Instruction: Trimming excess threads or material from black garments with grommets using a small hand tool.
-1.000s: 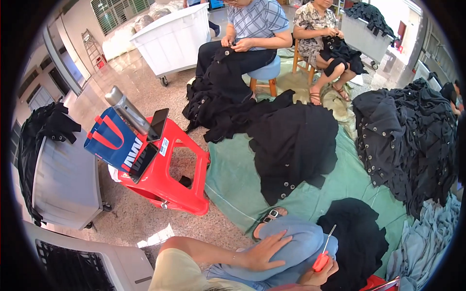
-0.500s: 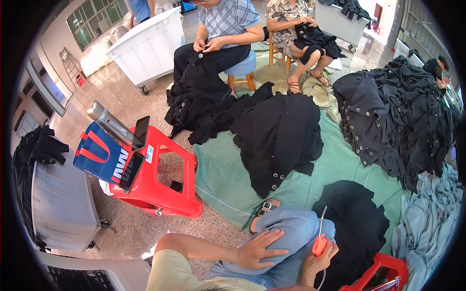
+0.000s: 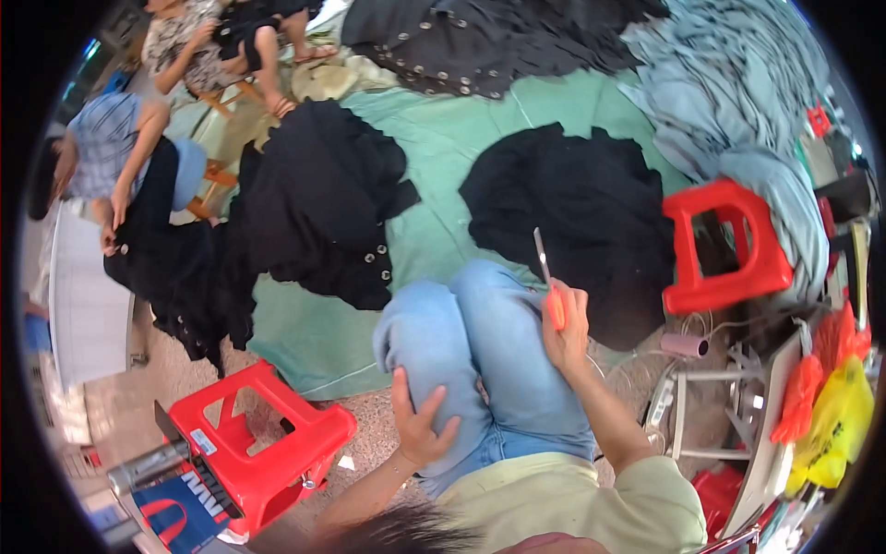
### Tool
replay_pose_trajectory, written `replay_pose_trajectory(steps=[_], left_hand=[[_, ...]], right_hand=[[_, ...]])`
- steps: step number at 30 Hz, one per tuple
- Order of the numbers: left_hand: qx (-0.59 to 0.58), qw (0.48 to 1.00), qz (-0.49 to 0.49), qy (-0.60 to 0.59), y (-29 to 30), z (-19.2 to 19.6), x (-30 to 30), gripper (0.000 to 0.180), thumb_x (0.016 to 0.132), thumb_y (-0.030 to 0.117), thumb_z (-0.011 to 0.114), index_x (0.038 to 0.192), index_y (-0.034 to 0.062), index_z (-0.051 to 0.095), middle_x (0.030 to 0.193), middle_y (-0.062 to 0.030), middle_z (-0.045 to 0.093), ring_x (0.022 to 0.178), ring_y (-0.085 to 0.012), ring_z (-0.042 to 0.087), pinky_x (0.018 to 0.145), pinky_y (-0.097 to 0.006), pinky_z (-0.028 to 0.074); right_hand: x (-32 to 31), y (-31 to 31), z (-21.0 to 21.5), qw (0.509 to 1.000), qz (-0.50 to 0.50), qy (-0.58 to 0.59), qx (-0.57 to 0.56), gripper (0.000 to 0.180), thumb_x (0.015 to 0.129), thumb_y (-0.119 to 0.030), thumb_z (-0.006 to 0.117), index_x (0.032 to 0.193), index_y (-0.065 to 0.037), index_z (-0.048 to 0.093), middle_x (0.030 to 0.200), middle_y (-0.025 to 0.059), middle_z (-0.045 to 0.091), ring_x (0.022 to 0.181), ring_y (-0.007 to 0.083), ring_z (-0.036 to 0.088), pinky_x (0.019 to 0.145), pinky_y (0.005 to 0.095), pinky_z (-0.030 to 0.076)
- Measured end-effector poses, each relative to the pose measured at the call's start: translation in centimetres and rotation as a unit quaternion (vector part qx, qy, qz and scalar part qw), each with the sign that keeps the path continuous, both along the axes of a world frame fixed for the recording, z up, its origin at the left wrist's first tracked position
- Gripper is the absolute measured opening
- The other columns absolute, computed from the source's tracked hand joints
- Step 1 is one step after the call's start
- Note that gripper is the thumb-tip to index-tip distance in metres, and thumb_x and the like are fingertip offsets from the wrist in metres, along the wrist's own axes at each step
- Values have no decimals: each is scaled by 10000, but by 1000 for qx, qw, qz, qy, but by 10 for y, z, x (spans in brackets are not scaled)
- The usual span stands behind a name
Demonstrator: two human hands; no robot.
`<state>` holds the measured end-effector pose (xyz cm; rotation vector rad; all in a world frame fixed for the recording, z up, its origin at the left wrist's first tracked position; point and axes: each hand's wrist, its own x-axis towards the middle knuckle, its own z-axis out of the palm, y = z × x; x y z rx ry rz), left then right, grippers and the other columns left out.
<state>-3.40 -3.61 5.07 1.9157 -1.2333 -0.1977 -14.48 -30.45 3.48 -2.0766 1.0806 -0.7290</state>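
My right hand (image 3: 573,337) is closed round an orange-handled tool (image 3: 555,309) with a slim metal tip, which points away from me above my right knee. A thin pale cord runs down near my right wrist. On my left thigh rests my left hand (image 3: 425,427), fingers spread and holding nothing. Beyond my right hand lies a black garment heap (image 3: 568,198) on the green sheet (image 3: 434,175). Another black pile, with metal eyelets or buttons (image 3: 318,189), is spread ahead of my left knee.
A red stool (image 3: 724,245) stands right, grey-blue cloth (image 3: 729,83) heaped behind it. At left, another red stool (image 3: 254,443) bears a flask and blue bag (image 3: 180,508). Two seated people handle black cloth at far left. A white frame (image 3: 711,415) and plastic bags (image 3: 835,425) are at right.
My view has swung right and down, so the workers and piles shift left. My right hand still grips the orange tool; my left hand still lies on my leg.
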Motion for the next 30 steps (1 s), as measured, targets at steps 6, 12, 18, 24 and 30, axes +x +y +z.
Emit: replay_pose_trajectory(steps=[6,12,18,24,30], left_hand=[[4,1000,8,-9,12,-6,1,617,751,241,675,1312,121,449,1469,-337,126,1356,-480,187,1080,-546,192],[-3,1000,11,7,18,-4,-1,603,699,210,715,1254,118,497,1451,-344,167,1330,-507,213,1056,-589,209],[26,998,47,17,35,-4,-6,652,743,288,689,1321,193,403,1469,-342,74,1344,-517,150,1064,-594,178],[-25,991,103,81,73,-61,-20,602,687,345,785,1225,209,552,1481,-304,92,1353,-491,170,1070,-553,196],[72,997,15,25,49,-18,-17,539,650,370,820,1135,218,640,1488,-282,96,1353,-479,186,1075,-529,201]], right_hand=[[-46,-53,-111,958,-179,150,169,310,896,-272,558,1180,-148,560,884,181,662,886,362,641,747,439,485],[27,-123,-137,943,-262,158,129,261,836,-271,625,1067,-158,576,922,177,665,897,407,623,760,483,481],[139,-217,-166,925,-315,182,109,362,825,-274,630,1059,-47,471,990,245,619,912,417,628,801,481,509],[168,-236,-176,873,-388,274,106,820,660,-645,706,1161,-83,379,1112,189,483,942,412,610,757,483,532],[161,-261,-216,855,-415,309,45,524,746,-371,702,1061,-106,378,1031,168,509,799,389,646,669,486,534]])
